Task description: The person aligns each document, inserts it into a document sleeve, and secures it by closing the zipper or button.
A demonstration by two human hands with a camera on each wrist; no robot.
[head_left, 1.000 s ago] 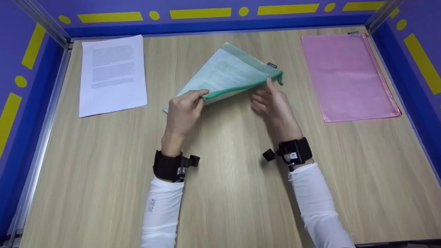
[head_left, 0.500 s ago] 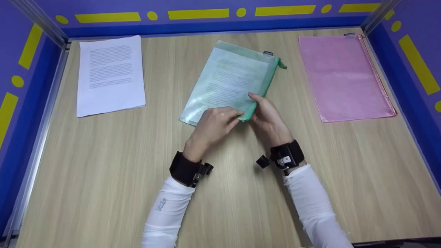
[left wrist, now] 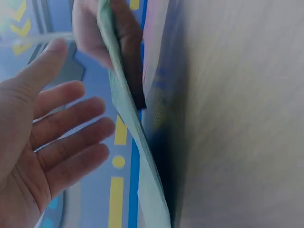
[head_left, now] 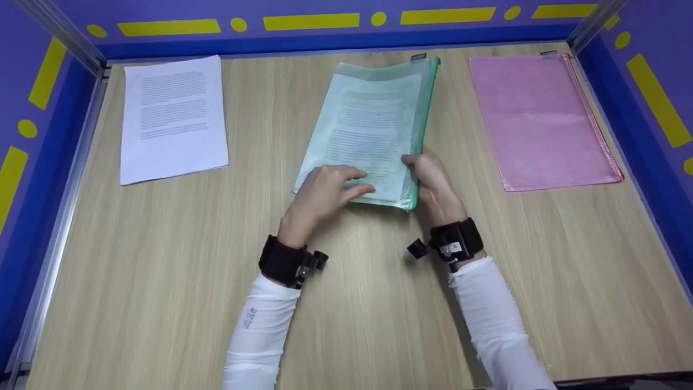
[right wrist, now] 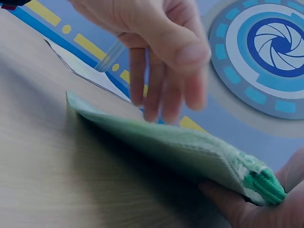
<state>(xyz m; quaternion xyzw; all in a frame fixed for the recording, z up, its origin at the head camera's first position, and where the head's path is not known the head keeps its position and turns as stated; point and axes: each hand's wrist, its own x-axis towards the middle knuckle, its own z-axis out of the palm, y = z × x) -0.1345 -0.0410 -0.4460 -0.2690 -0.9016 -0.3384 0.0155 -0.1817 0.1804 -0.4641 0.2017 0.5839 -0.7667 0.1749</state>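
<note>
A translucent green zip pouch (head_left: 373, 124) with printed paper inside is tilted up off the wooden table. Its green zipper edge runs down the right side, and my right hand (head_left: 436, 181) grips that edge near the lower corner, thumb on top and fingers underneath. In the right wrist view the zipper end (right wrist: 266, 185) sits between thumb and fingers. My left hand (head_left: 330, 192) hovers over the pouch's lower left part. Seen from the left wrist, the left hand (left wrist: 57, 128) has its fingers spread apart from the pouch (left wrist: 133, 118) and holds nothing.
A stack of printed white sheets (head_left: 173, 119) lies at the back left of the table (head_left: 357, 303). A pink zip pouch (head_left: 544, 124) lies flat at the back right. Blue and purple panels (head_left: 314, 21) with yellow marks border the table.
The green pouch has turned so its zipper edge, first toward me, now runs along the right. My left hand has let go of its corner; my right hand has taken hold of the zipper side.
</note>
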